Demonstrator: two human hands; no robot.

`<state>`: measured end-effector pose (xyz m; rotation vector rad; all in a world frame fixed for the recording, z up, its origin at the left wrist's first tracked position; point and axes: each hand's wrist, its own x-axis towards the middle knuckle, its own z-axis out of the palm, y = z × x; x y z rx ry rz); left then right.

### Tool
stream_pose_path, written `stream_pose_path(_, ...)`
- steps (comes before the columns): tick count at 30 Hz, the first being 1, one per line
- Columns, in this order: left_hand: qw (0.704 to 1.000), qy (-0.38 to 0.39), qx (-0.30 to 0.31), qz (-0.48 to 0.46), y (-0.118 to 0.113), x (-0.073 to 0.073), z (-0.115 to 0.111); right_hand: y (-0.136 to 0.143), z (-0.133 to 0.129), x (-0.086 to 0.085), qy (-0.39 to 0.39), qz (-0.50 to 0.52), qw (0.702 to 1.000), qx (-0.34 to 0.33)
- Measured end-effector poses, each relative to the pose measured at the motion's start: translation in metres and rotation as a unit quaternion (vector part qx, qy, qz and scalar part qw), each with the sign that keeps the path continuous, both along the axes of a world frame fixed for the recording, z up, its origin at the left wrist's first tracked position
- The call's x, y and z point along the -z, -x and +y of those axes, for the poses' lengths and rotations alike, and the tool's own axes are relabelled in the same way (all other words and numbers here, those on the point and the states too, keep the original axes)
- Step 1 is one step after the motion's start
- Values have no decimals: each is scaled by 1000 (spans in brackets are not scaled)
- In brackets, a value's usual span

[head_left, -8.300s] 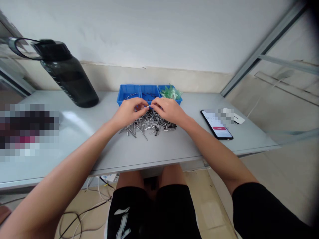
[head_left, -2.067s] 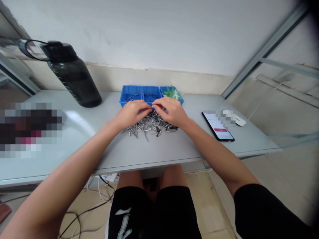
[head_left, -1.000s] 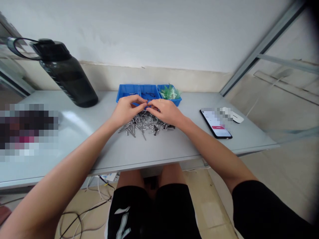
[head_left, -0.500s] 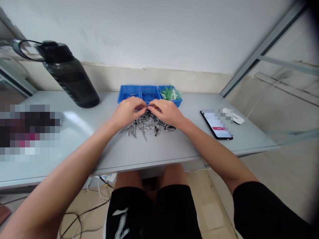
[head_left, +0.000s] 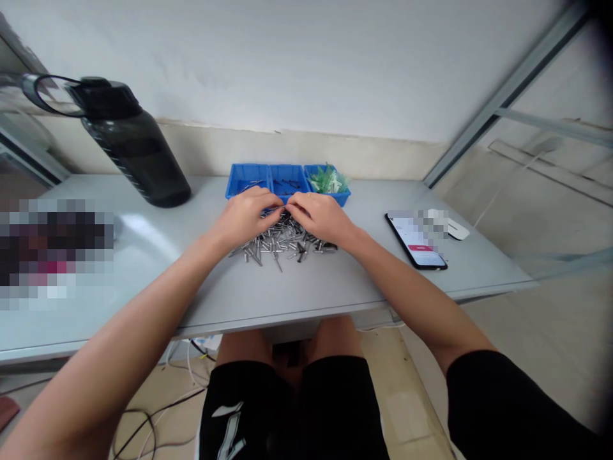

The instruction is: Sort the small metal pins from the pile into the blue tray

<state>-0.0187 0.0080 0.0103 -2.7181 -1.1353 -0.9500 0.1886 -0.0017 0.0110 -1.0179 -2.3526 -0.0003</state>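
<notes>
From where I stand, this looks like a lived-in room, perhaps a home or dormitory: a grey table against a scuffed painted wall, a big drink bottle left of the left hand, a phone right of the right hand, and loose cables on the tiled floor below both.

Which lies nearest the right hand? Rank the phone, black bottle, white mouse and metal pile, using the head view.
From the right hand:
1. Metal pile: at its left, partly hidden by it.
2. Phone: to its right.
3. White mouse: right, past the phone.
4. Black bottle: far left.
</notes>
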Motion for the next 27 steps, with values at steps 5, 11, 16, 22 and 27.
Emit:
stream_pose_path(5,1000,7,-5,-12,-1,-1,-2,-2,1,-1,-3,2,1000,10)
stream_pose_path(11,997,48,-50,-24,-2,-4,-4,-2,2,-1,-5,0,1000,20)
stream_pose_path(16,998,41,-50,-18,0,-3,0,-6,5,-3,4,-2,999,49)
stream_pose_path(22,999,32,-42,2,3,0,5,-9,9,-2,13,3,999,51)
stream_pose_path(27,998,37,-42,20,3,3,6,-9,9,-2,10,1,999,52)
